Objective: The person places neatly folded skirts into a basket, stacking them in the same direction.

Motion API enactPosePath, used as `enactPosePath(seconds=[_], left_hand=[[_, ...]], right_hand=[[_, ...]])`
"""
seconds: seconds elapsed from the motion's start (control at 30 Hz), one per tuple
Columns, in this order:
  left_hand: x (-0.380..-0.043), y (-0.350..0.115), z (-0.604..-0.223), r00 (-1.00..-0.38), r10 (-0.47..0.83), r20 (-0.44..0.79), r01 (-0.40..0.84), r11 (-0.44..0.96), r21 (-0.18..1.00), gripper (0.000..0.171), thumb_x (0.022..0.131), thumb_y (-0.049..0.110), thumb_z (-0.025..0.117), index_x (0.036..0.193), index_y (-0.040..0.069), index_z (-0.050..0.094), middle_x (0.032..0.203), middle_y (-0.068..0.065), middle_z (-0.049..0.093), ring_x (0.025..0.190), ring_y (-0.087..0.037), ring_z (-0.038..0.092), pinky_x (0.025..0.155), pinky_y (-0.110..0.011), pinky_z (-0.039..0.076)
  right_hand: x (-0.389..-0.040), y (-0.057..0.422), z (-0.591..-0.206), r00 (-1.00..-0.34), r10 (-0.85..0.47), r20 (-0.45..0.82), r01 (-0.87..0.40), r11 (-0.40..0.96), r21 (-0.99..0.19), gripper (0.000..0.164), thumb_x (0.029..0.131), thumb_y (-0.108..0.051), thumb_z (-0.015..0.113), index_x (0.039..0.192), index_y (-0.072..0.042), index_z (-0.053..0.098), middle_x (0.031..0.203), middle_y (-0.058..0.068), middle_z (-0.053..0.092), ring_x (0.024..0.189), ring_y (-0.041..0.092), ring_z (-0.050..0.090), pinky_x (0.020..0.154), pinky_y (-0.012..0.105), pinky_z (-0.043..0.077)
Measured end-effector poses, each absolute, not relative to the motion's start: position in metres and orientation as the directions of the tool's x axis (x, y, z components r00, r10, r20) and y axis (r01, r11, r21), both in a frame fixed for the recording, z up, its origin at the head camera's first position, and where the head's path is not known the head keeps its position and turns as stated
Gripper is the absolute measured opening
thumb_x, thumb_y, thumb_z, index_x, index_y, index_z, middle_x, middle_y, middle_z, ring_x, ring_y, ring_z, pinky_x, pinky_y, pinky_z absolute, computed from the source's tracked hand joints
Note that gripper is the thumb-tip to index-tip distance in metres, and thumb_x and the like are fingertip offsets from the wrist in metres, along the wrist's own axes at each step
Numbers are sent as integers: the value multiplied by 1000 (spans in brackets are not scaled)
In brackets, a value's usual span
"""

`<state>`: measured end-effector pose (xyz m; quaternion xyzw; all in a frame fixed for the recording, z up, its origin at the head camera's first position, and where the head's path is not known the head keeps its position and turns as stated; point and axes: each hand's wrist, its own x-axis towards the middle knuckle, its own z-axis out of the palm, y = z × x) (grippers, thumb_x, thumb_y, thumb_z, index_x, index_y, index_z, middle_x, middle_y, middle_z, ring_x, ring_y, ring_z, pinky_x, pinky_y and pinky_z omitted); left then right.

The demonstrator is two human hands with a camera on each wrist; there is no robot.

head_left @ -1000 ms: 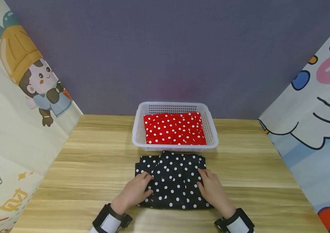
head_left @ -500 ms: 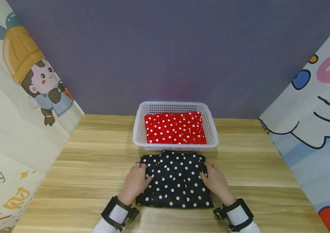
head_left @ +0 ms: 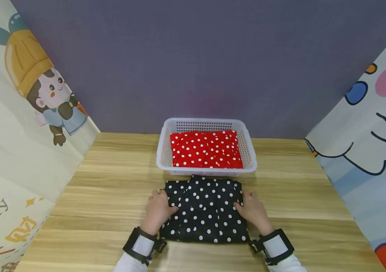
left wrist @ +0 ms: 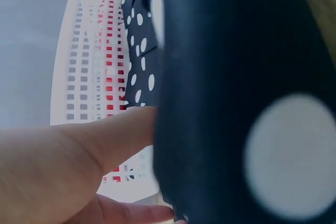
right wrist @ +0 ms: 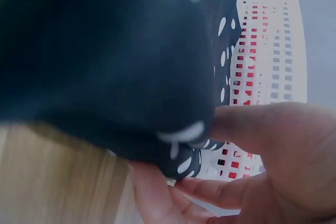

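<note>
A folded black cloth with white polka dots [head_left: 206,213] lies on the wooden table in front of the basket. My left hand [head_left: 157,210] grips its left edge, thumb on top and fingers round the side. At the opposite edge my right hand [head_left: 255,211] pinches the cloth, thumb above and fingertips curling beneath, as the right wrist view shows. Close up, the black cloth [left wrist: 220,77] fills much of the left wrist view and hides part of the left fingers.
A white plastic basket [head_left: 208,171] stands just behind the cloth, against the grey-blue back panel [head_left: 193,68]. Inside it lies a folded red polka-dot cloth [head_left: 206,150]. Cartoon-printed sheets flank the wooden table [head_left: 111,181] on both sides.
Both hands have moved from lying on top of the black cloth outward to its left and right edges, where they now grip it. The cloth has hardly shifted.
</note>
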<state>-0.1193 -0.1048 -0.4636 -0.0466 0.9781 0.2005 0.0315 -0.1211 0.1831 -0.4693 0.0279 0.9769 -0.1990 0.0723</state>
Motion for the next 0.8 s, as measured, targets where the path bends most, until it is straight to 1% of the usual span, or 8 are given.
enactPosePath(seconds=[0.13, 0.27, 0.37, 0.47, 0.57, 0.63, 0.73, 0.8], left_hand=[[-119, -100, -465, -993, -92, -72, -112, 925, 363, 67, 60, 29, 85, 102, -15, 56, 88, -22, 49, 73, -33, 53, 55, -43, 46], [-119, -95, -464, -997, -72, -29, -77, 916, 393, 55, 59, 15, 83, 96, -14, 56, 84, -22, 50, 68, -33, 55, 52, -42, 46], [-121, -92, -464, -999, -48, -5, -45, 899, 436, 47, 58, 5, 77, 97, -12, 55, 82, -22, 52, 67, -34, 56, 52, -42, 46], [-122, -92, -466, -999, -34, -5, -32, 885, 465, 38, 59, -2, 71, 94, -8, 56, 81, -22, 58, 67, -36, 58, 52, -43, 46], [-123, -94, -469, -1000, -8, 0, -7, 882, 472, 29, 57, -3, 67, 85, -4, 58, 77, -21, 62, 66, -37, 59, 51, -43, 45], [-123, -95, -470, -1000, 9, 6, 11, 878, 479, 22, 56, -3, 66, 77, -1, 59, 74, -19, 63, 63, -35, 59, 48, -41, 43], [-123, -97, -471, -999, 31, 21, 37, 867, 496, 16, 55, -4, 66, 65, 3, 57, 68, -15, 61, 57, -29, 55, 45, -37, 39], [-122, -97, -472, -999, 37, 31, 47, 856, 515, 18, 54, -5, 65, 59, 6, 53, 64, -11, 59, 54, -25, 51, 44, -34, 36]], right_hand=[[-122, 179, -470, -983, 41, -181, 110, 914, -390, 59, 82, -20, 64, 122, 17, 41, 108, 33, 46, 84, 41, 56, 71, 49, 49], [-123, 178, -471, -979, 51, -196, 127, 910, -394, 55, 82, -19, 64, 119, 17, 43, 107, 33, 48, 87, 40, 56, 74, 50, 49], [-124, 178, -471, -979, 53, -196, 133, 898, -419, 49, 82, -17, 64, 114, 16, 47, 100, 28, 52, 83, 35, 57, 71, 47, 49], [-124, 178, -471, -978, 46, -203, 136, 880, -455, 40, 82, -15, 63, 107, 12, 49, 92, 23, 57, 76, 29, 56, 66, 43, 49], [-124, 178, -470, -973, 32, -229, 143, 861, -489, 35, 83, -13, 61, 106, 10, 49, 90, 20, 58, 73, 26, 54, 63, 39, 47], [-123, 178, -470, -970, 18, -241, 141, 853, -503, 33, 84, -12, 59, 107, 9, 49, 92, 20, 59, 73, 25, 54, 63, 39, 48], [-121, 179, -470, -973, -8, -231, 117, 844, -524, 34, 84, -9, 57, 110, 10, 48, 97, 22, 59, 77, 26, 55, 68, 41, 49], [-119, 180, -470, -978, -18, -209, 100, 837, -538, 31, 83, -8, 56, 108, 9, 49, 99, 23, 59, 81, 27, 56, 71, 44, 48]])
